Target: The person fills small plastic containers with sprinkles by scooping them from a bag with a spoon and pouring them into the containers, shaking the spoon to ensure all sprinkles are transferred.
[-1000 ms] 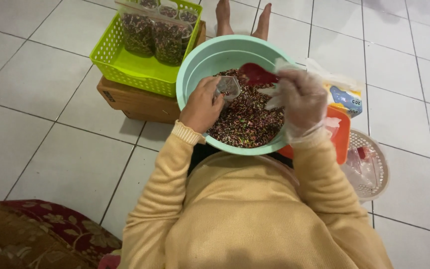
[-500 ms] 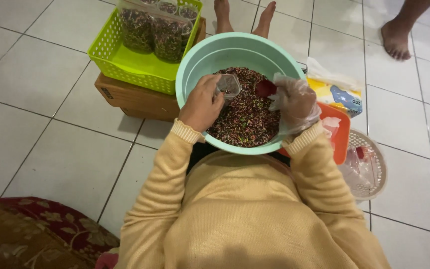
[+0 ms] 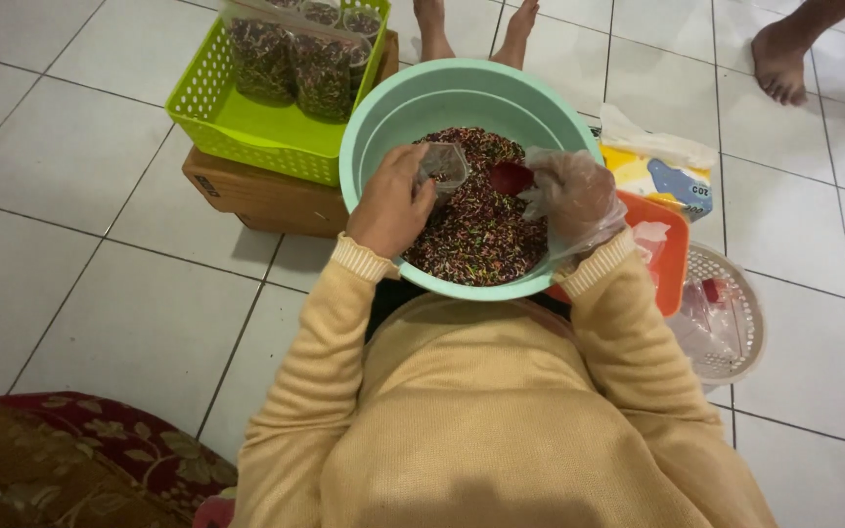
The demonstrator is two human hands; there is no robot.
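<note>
A mint-green plastic basin (image 3: 383, 127) rests on my lap, filled with small dark multicoloured bits (image 3: 481, 230). My left hand (image 3: 393, 205) is bare and holds a small clear plastic bag (image 3: 445, 164) open over the contents. My right hand (image 3: 574, 200) wears a clear plastic glove and grips a red scoop (image 3: 511, 178), whose bowl sits just beside the bag's mouth. Both of my sleeves are beige knit.
A lime-green basket (image 3: 246, 122) with several filled bags (image 3: 290, 59) sits on a wooden box (image 3: 256, 196) to the left. An orange tray (image 3: 672, 259), a tissue pack (image 3: 662, 176) and a white round basket (image 3: 731, 313) lie at right. Another person's foot (image 3: 782, 61) stands top right. A patterned cushion (image 3: 61, 464) is bottom left.
The red scoop has moved left from the basin's right side to the bag's mouth. Another person's foot has come into view at the top right. My left hand stays holding the bag.
</note>
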